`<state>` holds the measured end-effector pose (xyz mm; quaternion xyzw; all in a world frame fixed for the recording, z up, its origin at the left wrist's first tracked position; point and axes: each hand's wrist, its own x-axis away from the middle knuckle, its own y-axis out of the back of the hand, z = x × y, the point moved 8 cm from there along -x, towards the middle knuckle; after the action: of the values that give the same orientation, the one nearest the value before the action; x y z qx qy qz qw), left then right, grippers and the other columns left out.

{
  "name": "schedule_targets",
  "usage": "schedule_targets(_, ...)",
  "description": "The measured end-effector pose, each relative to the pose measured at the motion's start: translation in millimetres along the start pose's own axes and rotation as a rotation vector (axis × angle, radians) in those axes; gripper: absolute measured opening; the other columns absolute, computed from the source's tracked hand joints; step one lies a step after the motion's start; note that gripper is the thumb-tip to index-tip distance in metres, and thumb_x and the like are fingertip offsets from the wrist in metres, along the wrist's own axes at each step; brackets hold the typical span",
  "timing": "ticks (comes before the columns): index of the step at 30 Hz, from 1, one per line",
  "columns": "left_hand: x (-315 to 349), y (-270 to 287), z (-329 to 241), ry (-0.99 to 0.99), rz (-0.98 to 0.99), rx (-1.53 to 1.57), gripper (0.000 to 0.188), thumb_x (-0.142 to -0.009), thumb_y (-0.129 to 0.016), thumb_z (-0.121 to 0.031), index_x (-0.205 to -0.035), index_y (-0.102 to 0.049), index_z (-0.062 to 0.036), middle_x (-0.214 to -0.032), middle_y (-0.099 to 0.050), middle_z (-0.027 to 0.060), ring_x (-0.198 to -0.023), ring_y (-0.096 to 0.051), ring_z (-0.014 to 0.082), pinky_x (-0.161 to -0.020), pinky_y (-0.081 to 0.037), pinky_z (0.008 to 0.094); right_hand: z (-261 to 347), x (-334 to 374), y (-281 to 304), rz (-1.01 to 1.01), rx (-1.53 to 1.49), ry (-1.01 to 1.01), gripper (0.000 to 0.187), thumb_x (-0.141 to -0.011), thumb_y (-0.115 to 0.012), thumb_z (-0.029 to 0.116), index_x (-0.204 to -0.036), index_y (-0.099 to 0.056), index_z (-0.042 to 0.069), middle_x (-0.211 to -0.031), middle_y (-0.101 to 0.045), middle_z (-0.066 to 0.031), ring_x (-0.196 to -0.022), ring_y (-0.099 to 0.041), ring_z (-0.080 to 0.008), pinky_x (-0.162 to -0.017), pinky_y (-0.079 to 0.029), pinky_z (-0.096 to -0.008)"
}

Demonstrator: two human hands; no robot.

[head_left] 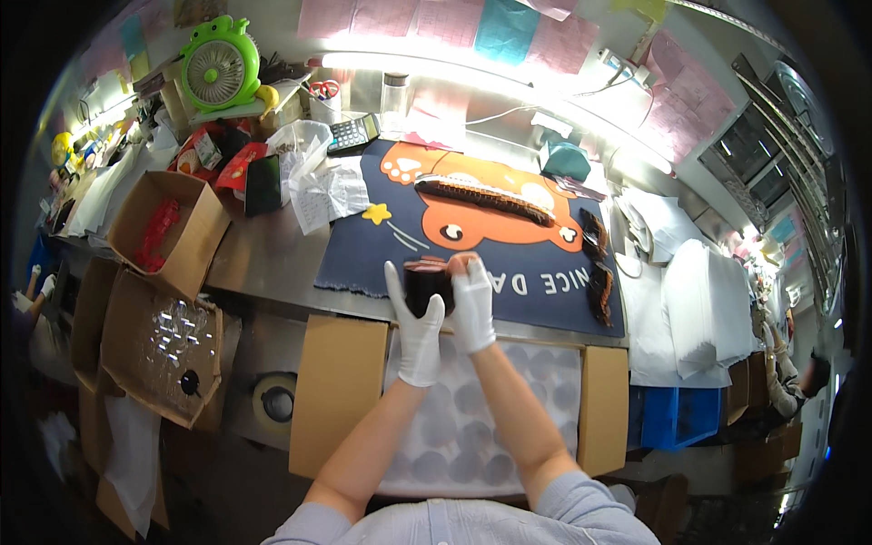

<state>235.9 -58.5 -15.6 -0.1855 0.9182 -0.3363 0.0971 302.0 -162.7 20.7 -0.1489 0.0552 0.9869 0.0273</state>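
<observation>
My left hand [420,318], in a white glove, is wrapped round a dark, glossy cylinder-shaped cup [425,283] over the near edge of a dark blue mat [363,263] with an orange bear. Bent over the cup's right side is my right hand [472,304], also gloved; its fingertips look pinkish and press together at the rim. Whether they hold something small there is too fine to make out. Farther back on the mat lies a long row of dark, orange-edged pieces [486,198]. Shiny dark-brown pieces [598,291] rest at its right edge.
Below my hands sits an open carton [341,391] with a white insert of round pockets [468,436]. Left are a cardboard box with red stuff [195,204], a box of clear items [127,327], and a green fan [221,68]. White sheets [695,300] and a blue bin [677,418] stand right.
</observation>
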Motion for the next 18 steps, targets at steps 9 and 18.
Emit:
schedule_targets(9, 83, 22, -54, 0.117, 0.096, -0.163, 0.033, -0.097, -0.061, -0.009, -0.129, -0.055, -0.0032, -0.114, -0.062, 0.0054, -0.1, -0.06, 0.0122, -0.086, -0.052, 0.0267, 49, 136, 38, 0.323, 0.049, -0.249, 0.022, -0.1, -0.062, 0.02, -0.104, -0.069, 0.0, -0.087, -0.068, -0.0028, -0.074, -0.057, -0.0069, -0.068, -0.048, -0.0243)
schedule_targets(18, 138, 61, -20, 0.452, 0.176, -0.025, 0.032, -0.1, -0.055, -0.012, -0.131, -0.054, -0.0039, -0.12, -0.061, 0.0094, -0.108, -0.062, 0.0181, -0.092, -0.053, 0.0317, 27, 172, 52, 0.598, 0.447, -0.348, 0.019, -0.081, -0.077, 0.013, -0.092, -0.076, -0.002, -0.068, -0.07, -0.0034, -0.063, -0.057, -0.0048, -0.06, -0.05, -0.0247)
